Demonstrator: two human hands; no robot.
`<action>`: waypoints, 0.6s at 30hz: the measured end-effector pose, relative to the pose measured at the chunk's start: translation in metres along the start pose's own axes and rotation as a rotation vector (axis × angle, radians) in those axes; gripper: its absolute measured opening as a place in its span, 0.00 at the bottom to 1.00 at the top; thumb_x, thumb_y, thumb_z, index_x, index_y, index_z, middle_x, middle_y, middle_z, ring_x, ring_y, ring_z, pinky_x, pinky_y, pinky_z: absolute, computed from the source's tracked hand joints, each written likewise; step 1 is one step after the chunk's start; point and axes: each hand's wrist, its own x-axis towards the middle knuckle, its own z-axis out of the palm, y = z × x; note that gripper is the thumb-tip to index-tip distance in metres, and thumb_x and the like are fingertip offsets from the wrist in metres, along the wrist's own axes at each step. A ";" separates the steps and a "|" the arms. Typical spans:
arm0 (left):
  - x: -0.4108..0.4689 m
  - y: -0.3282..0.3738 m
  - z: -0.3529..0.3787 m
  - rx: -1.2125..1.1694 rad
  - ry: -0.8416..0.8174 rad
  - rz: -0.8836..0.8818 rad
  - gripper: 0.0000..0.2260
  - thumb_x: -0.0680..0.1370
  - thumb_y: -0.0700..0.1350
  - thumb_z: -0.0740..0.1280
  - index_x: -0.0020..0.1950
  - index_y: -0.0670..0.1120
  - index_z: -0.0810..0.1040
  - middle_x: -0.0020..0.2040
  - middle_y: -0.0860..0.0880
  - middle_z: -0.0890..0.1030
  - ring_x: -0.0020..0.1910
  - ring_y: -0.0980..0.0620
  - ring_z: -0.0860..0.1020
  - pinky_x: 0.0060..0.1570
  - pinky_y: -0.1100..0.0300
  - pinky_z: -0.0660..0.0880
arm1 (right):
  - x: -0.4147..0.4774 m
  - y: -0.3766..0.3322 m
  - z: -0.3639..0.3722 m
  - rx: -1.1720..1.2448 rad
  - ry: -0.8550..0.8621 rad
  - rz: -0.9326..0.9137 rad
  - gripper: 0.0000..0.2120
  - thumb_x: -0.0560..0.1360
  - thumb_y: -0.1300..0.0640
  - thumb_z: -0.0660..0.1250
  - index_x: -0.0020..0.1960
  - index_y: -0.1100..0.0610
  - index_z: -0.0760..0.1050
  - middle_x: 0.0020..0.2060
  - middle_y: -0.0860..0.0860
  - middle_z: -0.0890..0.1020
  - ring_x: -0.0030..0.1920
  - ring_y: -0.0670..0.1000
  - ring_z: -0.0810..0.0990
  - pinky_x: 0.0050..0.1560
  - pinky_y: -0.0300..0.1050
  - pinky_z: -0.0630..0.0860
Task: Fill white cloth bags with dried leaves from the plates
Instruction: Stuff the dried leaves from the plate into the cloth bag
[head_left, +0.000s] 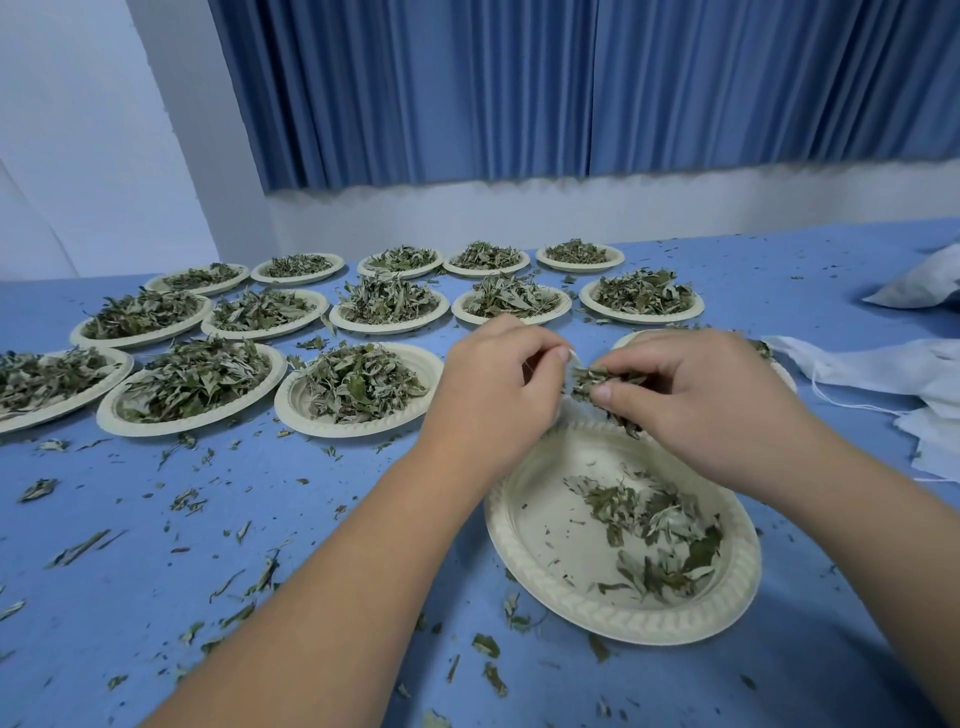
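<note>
Filling step in hand: above the 12 o'clock rim of the near plate (540, 530), the right hand (696, 400) grips a clump of dried leaves (597, 380), which next must enter the mostly hidden white cloth bag (573, 355) whose edge the left hand (493, 387) pinches at its 9 o'clock.
</note>
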 end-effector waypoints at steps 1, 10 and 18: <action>0.000 0.001 0.000 -0.003 -0.004 -0.001 0.06 0.77 0.40 0.68 0.44 0.46 0.85 0.40 0.54 0.78 0.39 0.57 0.76 0.43 0.70 0.69 | 0.000 -0.001 0.002 -0.052 0.003 -0.013 0.03 0.72 0.54 0.70 0.44 0.49 0.84 0.36 0.46 0.82 0.39 0.44 0.77 0.42 0.34 0.68; -0.001 0.008 0.006 -0.046 -0.038 -0.043 0.07 0.78 0.41 0.67 0.43 0.47 0.84 0.40 0.55 0.78 0.40 0.57 0.77 0.45 0.69 0.70 | -0.001 -0.004 0.007 -0.271 0.020 -0.055 0.10 0.75 0.55 0.66 0.40 0.58 0.82 0.32 0.50 0.76 0.36 0.51 0.73 0.39 0.45 0.62; -0.004 0.015 0.013 -0.066 -0.056 -0.026 0.07 0.78 0.41 0.67 0.43 0.46 0.84 0.39 0.53 0.78 0.38 0.56 0.77 0.44 0.68 0.71 | -0.001 -0.002 0.010 -0.365 0.127 -0.019 0.08 0.75 0.52 0.67 0.44 0.55 0.82 0.35 0.50 0.79 0.39 0.52 0.75 0.40 0.45 0.67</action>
